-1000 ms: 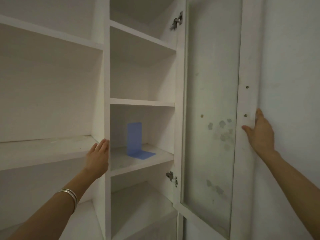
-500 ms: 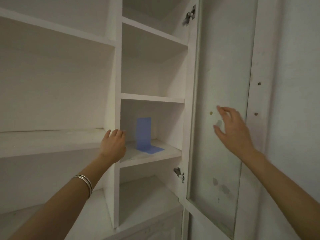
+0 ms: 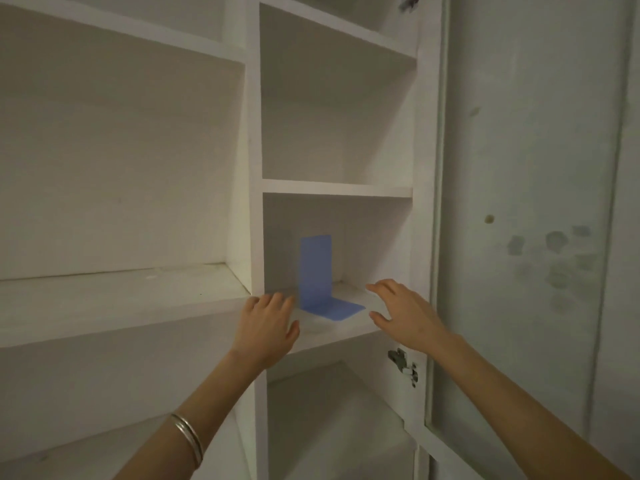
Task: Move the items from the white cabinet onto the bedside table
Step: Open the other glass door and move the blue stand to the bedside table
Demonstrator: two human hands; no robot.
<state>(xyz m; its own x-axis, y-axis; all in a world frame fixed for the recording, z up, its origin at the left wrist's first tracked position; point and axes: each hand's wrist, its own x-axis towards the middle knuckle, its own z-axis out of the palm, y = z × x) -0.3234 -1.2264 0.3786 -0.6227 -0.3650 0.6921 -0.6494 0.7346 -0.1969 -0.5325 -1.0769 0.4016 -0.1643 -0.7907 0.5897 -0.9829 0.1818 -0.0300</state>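
On the far left the wide shelf (image 3: 104,299) of the white cabinet (image 3: 254,168) carries nothing I can see, so the job comes down to the narrow compartment beside it. The left hand (image 3: 266,327), a bangle (image 3: 188,441) on its wrist, lies flat on the front left corner of the small shelf (image 3: 332,336), its fingers (image 3: 273,301) nearly straight and holding nothing. Just to its right stands the blue bookend (image 3: 316,271), upright plate near the middle of that shelf and its foot running toward the front right edge. The right hand (image 3: 407,318) hovers just beside that foot, its fingers (image 3: 381,289) spread and loosely curved, gripping nothing; whether they brush the shelf I cannot tell. I judge the reach is nearly finished and the grasp not begun. The bookend looks thin and smooth, so a nudge on the upright from the left hand could tip it back or send it deeper in, and a pinch on the flat foot alone could let it swing or slip out. Further right the hinge (image 3: 403,365) sticks out below the shelf, and the open glass door (image 3: 519,237) hangs close by the right arm; drawing back carelessly could knock the bookend or an elbow against either. The bedside table is out of sight.
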